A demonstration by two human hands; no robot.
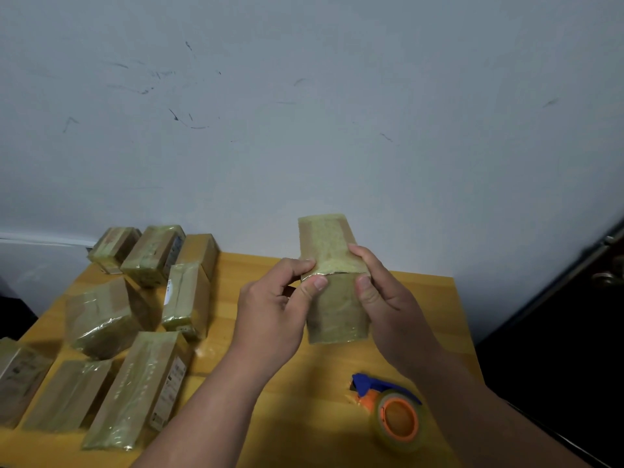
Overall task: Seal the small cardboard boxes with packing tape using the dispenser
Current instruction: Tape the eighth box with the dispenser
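I hold a small cardboard box (332, 282) upright above the wooden table (304, 417), wrapped in shiny yellowish tape. My left hand (277, 309) grips its left side, thumb pressed on the cut tape edge across the front. My right hand (381, 298) grips the right side, thumb on the same tape edge. The tape dispenser (391, 410), blue with an orange hub and a clear tape roll, lies on the table below my right forearm, touched by neither hand.
Several taped cardboard boxes (141, 383) lie spread over the left half of the table, up to the back edge by the grey wall (304, 113). A dark door (574, 315) stands at the right.
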